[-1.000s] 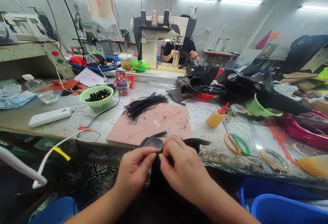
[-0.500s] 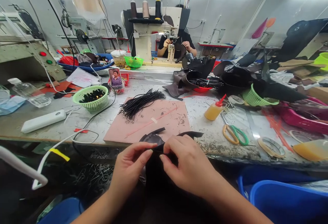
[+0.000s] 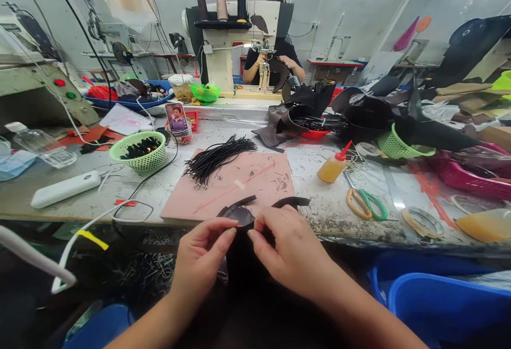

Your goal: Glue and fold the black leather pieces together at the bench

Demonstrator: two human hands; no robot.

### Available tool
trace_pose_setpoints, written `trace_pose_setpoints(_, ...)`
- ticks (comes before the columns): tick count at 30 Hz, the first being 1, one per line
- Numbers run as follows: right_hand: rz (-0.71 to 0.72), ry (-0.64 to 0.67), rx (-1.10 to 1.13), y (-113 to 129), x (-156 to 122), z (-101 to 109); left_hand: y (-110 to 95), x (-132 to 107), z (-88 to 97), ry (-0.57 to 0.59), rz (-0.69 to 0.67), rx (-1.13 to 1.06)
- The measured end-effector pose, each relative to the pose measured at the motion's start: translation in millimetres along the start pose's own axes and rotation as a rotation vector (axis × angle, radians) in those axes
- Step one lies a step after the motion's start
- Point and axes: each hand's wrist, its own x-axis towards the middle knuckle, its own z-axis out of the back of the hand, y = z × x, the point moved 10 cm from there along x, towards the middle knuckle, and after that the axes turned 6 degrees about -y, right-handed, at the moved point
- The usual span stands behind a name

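Observation:
A dark, strip-edged leather piece (image 3: pixel 239 215) is held at the near edge of the bench, its two narrow ends resting toward the pink board. My left hand (image 3: pixel 203 248) pinches its edge between thumb and forefinger. Close beside it, my right hand (image 3: pixel 285 242) is closed on the same edge, thumb and fingertips pressed together. The lower part of the piece is lost against dark clothing. Beyond both hands lies the pink board (image 3: pixel 179 200), with a bundle of black cords (image 3: pixel 219 158) on its far side.
A glue bottle (image 3: pixel 332 168), scissors (image 3: pixel 365 202) and a tape roll (image 3: pixel 422 222) lie to the right. Leftward stand a green basket (image 3: pixel 154 160) and a phone (image 3: pixel 178 120). Dark leather pieces (image 3: pixel 281 125) are heaped behind. A co-worker sits at a sewing machine (image 3: pixel 219 56). Blue bin (image 3: pixel 451 306) below right.
My hands stay pinched on the leather piece, and its right-hand end has shifted slightly left. The view has tilted down a little.

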Motion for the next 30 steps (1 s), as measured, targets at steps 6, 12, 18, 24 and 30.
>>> trace_pose_setpoints(6, 0.029, 0.025, 0.001, 4, 1, 0, -8, 4, -6.3, 0.064, -0.016, -0.025)
trace_pose_setpoints(12, -0.005, 0.009, -0.120, -3, -1, 5, -15, 12, -8.7, 0.117, -0.069, 0.155)
trace_pose_setpoints(18, -0.033, 0.119, -0.045, -12, -5, -2, -24, 17, -32.9, 0.426, -0.158, 0.402)
trace_pose_setpoints(24, -0.018, 0.050, -0.062, -14, -6, 0, -26, 17, -43.6, 0.572, -0.170, 0.538)
trace_pose_setpoints(30, 0.004, 0.024, -0.122, -11, -4, 1, -26, 17, -47.9, 0.608, -0.148, 0.529)
